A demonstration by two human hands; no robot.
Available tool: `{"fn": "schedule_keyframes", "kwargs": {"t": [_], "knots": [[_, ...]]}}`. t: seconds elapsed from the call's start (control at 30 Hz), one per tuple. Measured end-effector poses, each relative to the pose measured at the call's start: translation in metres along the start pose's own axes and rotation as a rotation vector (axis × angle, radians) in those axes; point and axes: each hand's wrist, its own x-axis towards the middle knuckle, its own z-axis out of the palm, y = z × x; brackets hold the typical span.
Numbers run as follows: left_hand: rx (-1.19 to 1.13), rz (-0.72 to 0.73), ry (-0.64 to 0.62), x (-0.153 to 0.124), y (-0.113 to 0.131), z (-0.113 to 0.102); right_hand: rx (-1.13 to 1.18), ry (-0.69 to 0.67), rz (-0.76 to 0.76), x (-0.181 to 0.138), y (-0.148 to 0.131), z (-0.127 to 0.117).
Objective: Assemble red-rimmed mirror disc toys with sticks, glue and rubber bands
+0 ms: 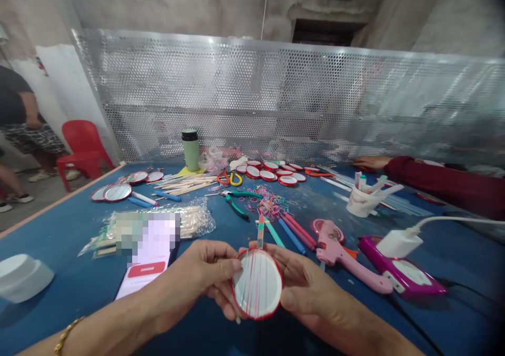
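Note:
A round red-rimmed disc [258, 285] with a pale face is held between my two hands near the table's front edge. Thin pinkish lines run across its face, perhaps stretched bands. My left hand [219, 274] grips the left rim, thumb on top and fingers curled underneath. On the right rim presses the thumb of my right hand [302, 287], with its other fingers behind the disc. A narrow coloured strip [261, 232] stands up beyond the far rim; whether it is joined to the disc is hidden. A small pale tip pokes out below my left fingers.
Around my hands lie a phone [152, 256], bagged sticks [189, 219], a pink glue gun [343, 256], a purple power strip [406, 272] and a white jar [23, 277]. Farther back are rubber bands [272, 202], pliers [236, 203], several red-rimmed discs [268, 175] and a co-worker's sleeve [442, 182].

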Motion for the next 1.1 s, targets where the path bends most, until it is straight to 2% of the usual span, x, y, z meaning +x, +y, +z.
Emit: {"fn": "schedule_keyframes", "kwargs": {"t": [0.13,0.2,0.3,0.37,0.47,0.6,1.1], "knots": [[0.127,0.032,0.102,0.003,-0.001,-0.002,-0.176,0.080,0.038,-0.006,-0.011,-0.004],[0.184,0.045,0.146,0.004,0.000,-0.001,-0.351,0.177,0.037,-0.009,-0.021,-0.007],[0.229,0.042,0.160,0.004,0.000,0.000,-0.639,0.412,-0.120,-0.007,-0.039,-0.010],[0.241,0.032,0.144,0.004,-0.001,0.001,-0.762,0.486,-0.202,0.000,-0.049,-0.009],[0.241,0.030,0.116,0.003,-0.005,0.002,-0.793,0.487,-0.268,0.014,-0.055,-0.007],[0.238,0.038,0.091,0.004,-0.008,0.003,-0.765,0.477,-0.244,0.026,-0.050,-0.005],[0.273,0.038,0.075,0.001,-0.006,0.005,-0.751,0.420,-0.159,0.025,-0.043,-0.006]]}}
